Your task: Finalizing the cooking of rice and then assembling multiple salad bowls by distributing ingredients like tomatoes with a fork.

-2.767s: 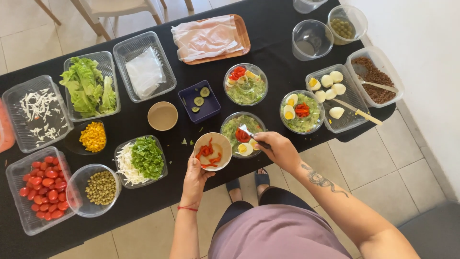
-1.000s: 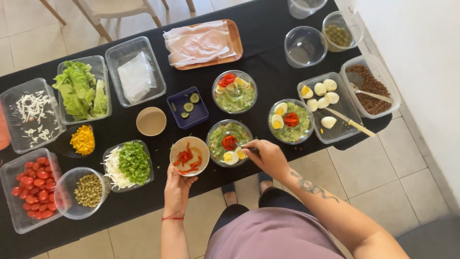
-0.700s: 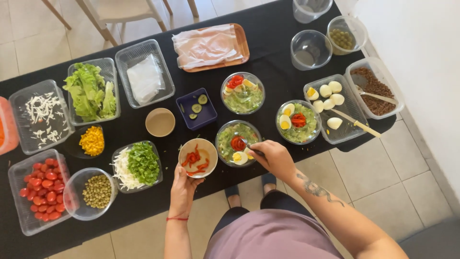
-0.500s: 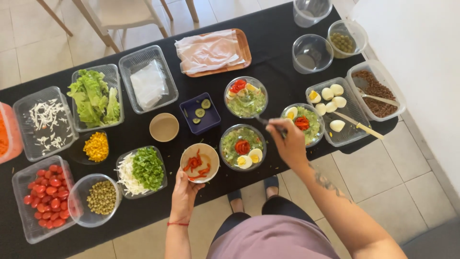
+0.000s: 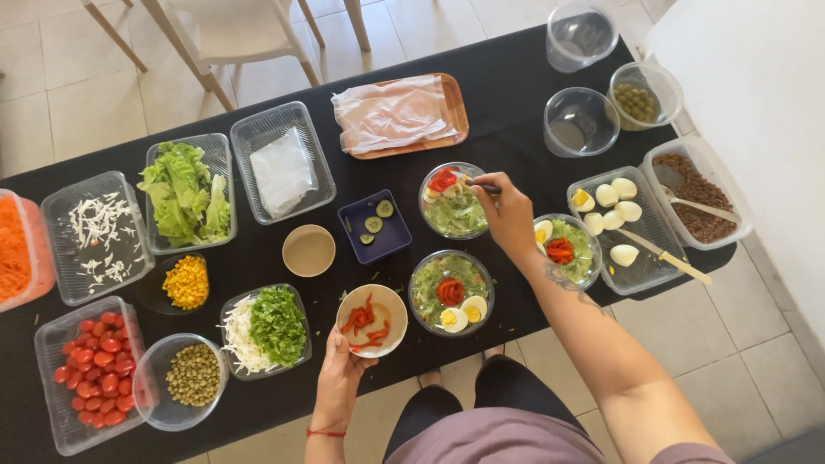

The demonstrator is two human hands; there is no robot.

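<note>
My left hand (image 5: 342,369) holds the near rim of a small white bowl of red pepper strips (image 5: 370,320) at the table's front edge. My right hand (image 5: 509,215) reaches across the table and grips a utensil (image 5: 478,182) whose tip rests in the far salad bowl (image 5: 452,201), beside its red pepper piece. A second salad bowl (image 5: 451,291) with egg halves and red pepper sits just right of the white bowl. A third salad bowl (image 5: 568,247) lies under my right forearm, partly hidden.
A black table (image 5: 507,77) carries a tray of peeled eggs with a knife (image 5: 632,228), brown mince (image 5: 698,196), lettuce (image 5: 183,191), corn (image 5: 186,283), peas (image 5: 192,375), cherry tomatoes (image 5: 90,371), shredded cabbage with greens (image 5: 262,328), a blue dish of cucumber slices (image 5: 374,225) and a wooden tray (image 5: 398,113).
My right hand left the near salad bowl, where it had put red pepper, and moved up to the far salad bowl. My left hand has kept its hold on the white bowl.
</note>
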